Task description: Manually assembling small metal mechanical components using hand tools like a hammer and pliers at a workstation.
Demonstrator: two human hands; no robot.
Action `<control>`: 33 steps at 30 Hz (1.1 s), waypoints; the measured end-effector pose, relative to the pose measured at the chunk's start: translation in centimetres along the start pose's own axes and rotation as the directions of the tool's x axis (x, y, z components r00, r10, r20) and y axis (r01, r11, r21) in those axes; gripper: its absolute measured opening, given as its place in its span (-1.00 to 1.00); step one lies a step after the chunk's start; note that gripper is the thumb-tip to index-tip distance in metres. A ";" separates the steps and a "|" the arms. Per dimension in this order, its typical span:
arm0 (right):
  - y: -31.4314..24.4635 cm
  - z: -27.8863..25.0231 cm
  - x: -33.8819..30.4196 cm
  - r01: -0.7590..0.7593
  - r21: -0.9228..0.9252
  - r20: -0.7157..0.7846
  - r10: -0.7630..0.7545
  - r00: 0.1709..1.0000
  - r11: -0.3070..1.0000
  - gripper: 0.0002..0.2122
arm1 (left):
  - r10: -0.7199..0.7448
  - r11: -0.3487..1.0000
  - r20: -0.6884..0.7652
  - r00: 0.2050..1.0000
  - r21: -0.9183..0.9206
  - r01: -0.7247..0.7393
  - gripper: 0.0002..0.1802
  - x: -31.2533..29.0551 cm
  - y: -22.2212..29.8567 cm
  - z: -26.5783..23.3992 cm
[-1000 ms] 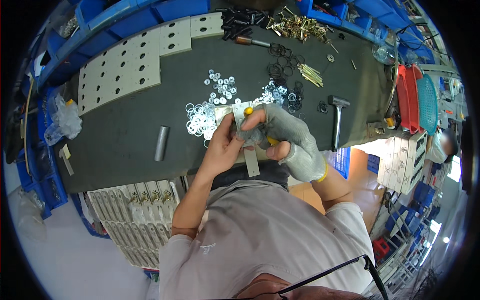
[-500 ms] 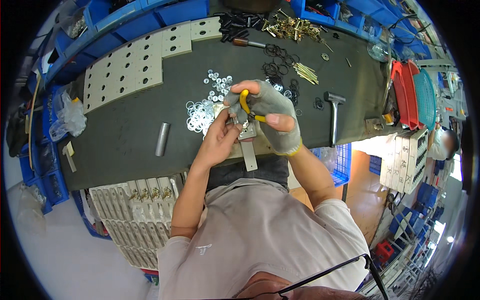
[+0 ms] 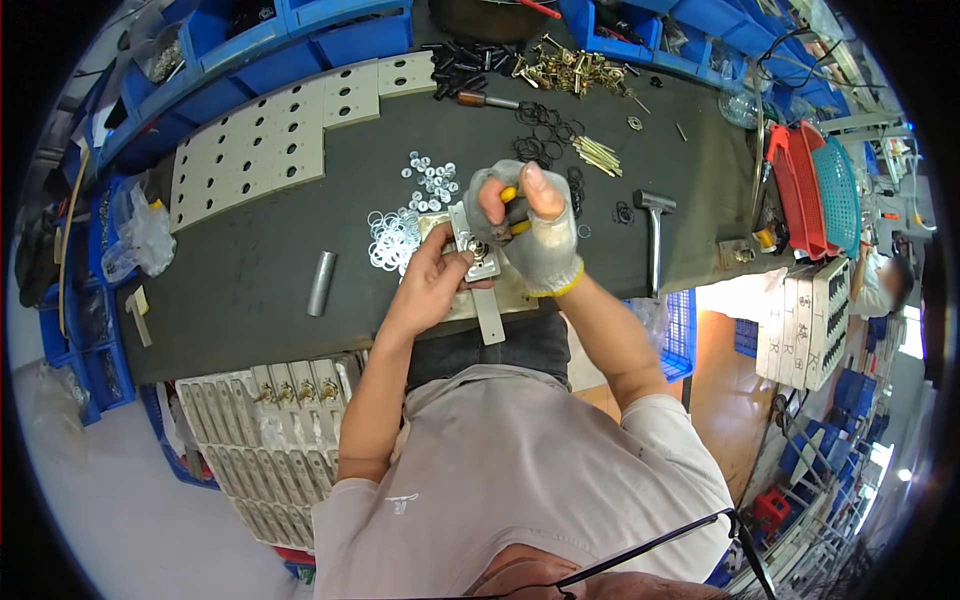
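My bare left hand (image 3: 430, 280) is closed on a pale metal plate assembly (image 3: 488, 316), its thumb and fingers near a round metal fitting on it. The assembly rests over a light-coloured block at the bench's near edge. My right hand (image 3: 545, 235), in a grey fingerless glove with a yellow cuff, grips pliers with yellow handles (image 3: 520, 228). The pliers' dark head is just right of the fitting; whether it touches is unclear. Beyond my left hand lie a heap of thin metal rings (image 3: 393, 240) and a scatter of small round metal washers (image 3: 430, 182).
Pale plates with holes (image 3: 250, 140) lie at the far left. A metal cylinder (image 3: 322, 284) is left of my hand, a hammer (image 3: 655, 235) to the right. Black rings (image 3: 545, 130), gold screws (image 3: 570, 70) and blue bins (image 3: 360, 40) line the back. Red baskets (image 3: 795, 190) stand right.
My right hand has turned, its fingers now pointing up, and the pliers have shifted from above the fitting to its right. My left hand keeps hold of the plate assembly.
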State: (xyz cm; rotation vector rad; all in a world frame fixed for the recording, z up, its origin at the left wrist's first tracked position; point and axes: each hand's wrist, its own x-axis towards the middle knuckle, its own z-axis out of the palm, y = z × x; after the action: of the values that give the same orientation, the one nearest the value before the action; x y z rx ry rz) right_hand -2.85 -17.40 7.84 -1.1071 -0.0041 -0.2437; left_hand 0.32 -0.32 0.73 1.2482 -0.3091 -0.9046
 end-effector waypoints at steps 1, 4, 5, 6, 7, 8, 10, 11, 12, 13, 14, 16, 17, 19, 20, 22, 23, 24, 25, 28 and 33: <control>-1.2 0.9 0.3 0.083 -0.082 0.049 -0.079 0.996 0.993 -0.42 | -0.020 0.999 -0.004 1.000 0.050 0.020 -0.54 -0.3 -0.1 -0.4; -4.7 2.3 1.0 0.186 0.020 0.206 -0.186 0.961 0.982 -0.39 | -0.013 0.999 -0.006 1.000 0.033 0.013 -0.54 -0.4 -0.5 -0.8; -5.8 2.9 1.1 0.211 0.021 0.253 -0.209 0.945 0.977 -0.40 | -0.017 0.999 -0.015 1.000 0.032 0.017 -0.54 -0.7 -0.6 -0.8; -5.4 3.0 1.2 0.164 0.028 0.238 -0.166 0.957 0.986 -0.43 | 0.012 1.000 -0.032 0.999 -0.011 -0.012 -0.54 -0.8 -0.6 -0.5; -3.8 2.6 1.5 0.125 -0.036 0.225 -0.114 0.968 0.991 -0.45 | 0.040 0.997 -0.037 0.999 -0.058 -0.042 -0.54 -0.7 -0.5 -0.1; -1.6 2.5 1.6 0.046 -0.178 0.144 -0.020 0.989 0.983 -0.45 | 0.025 0.997 -0.012 1.000 -0.071 -0.026 -0.53 -0.3 -0.9 -0.3; 0.6 1.3 2.3 -0.121 -0.098 0.088 0.130 0.988 0.988 -0.45 | 0.028 0.994 -0.019 0.999 -0.109 -0.030 -0.52 -0.2 -1.0 0.1; 0.5 0.8 2.4 -0.118 -0.101 0.095 0.127 0.987 0.988 -0.45 | 0.028 0.989 -0.023 0.999 -0.145 -0.031 -0.52 0.0 -0.9 0.3; 0.1 1.2 2.3 -0.099 -0.147 0.087 0.112 0.990 0.984 -0.45 | 0.036 0.988 -0.004 0.999 -0.152 -0.037 -0.51 -0.2 -1.0 -0.1; -0.6 1.7 2.4 -0.080 -0.198 0.080 0.098 0.992 0.977 -0.45 | 0.037 0.988 -0.007 0.999 -0.152 -0.038 -0.51 -0.3 -0.9 -0.2; -1.8 2.2 2.2 -0.021 -0.180 0.118 0.043 0.992 0.983 -0.43 | 0.021 0.992 -0.009 1.000 -0.125 -0.022 -0.51 -0.4 -0.8 -0.3; -4.6 3.1 1.9 0.109 -0.122 0.210 -0.082 0.974 0.987 -0.39 | 0.003 0.995 -0.019 1.000 -0.097 -0.005 -0.51 -0.7 -0.7 -0.6; -5.6 3.6 1.7 0.138 -0.048 0.241 -0.123 0.963 0.989 -0.38 | -0.018 0.997 0.000 1.000 -0.077 0.018 -0.51 -0.9 -0.7 -0.9; -5.1 3.4 1.7 0.191 -0.051 0.292 -0.168 0.942 0.980 -0.37 | -0.033 0.998 0.025 0.999 -0.052 0.034 -0.50 -0.7 -0.7 -0.8; -2.6 2.9 1.9 0.154 -0.236 0.253 -0.093 0.963 0.959 -0.36 | 0.003 0.996 -0.006 1.000 -0.091 -0.004 -0.49 -0.6 -1.0 -0.4; 1.3 1.7 1.7 -0.064 -0.250 0.108 0.094 0.990 0.966 -0.37 | 0.039 0.990 -0.017 0.999 -0.137 -0.041 -0.48 -0.4 -1.4 0.2; 1.6 1.3 1.8 -0.062 -0.246 0.117 0.093 0.989 0.967 -0.37 | 0.031 0.992 -0.028 0.999 -0.117 -0.034 -0.47 -0.4 -1.5 0.1; 1.8 1.0 1.7 -0.068 -0.136 0.075 0.078 0.994 0.988 -0.38 | 0.018 0.995 -0.029 0.999 -0.101 -0.021 -0.45 -0.5 -1.5 -0.1; 1.7 0.5 1.5 -0.067 -0.024 0.030 0.068 0.997 0.997 -0.38 | 0.018 0.995 -0.026 1.000 -0.100 -0.021 -0.45 -0.6 -1.5 -0.3; -0.8 -1.2 0.1 -0.009 0.103 -0.024 0.011 1.000 0.995 -0.27 | -0.005 0.996 0.012 1.000 -0.088 0.006 -0.27 -0.8 -1.0 -0.7; -2.8 -3.7 -3.0 0.038 0.109 -0.093 -0.027 0.995 0.993 -0.11 | 0.086 0.980 -0.106 0.991 0.186 -0.065 -0.13 -1.2 0.0 2.0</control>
State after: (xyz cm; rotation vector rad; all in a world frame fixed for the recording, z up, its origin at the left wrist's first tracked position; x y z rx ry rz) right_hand -6.72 -21.29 8.30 -0.9852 0.0453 -0.3195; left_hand -1.76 -0.80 1.72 1.4414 -0.3524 -0.7490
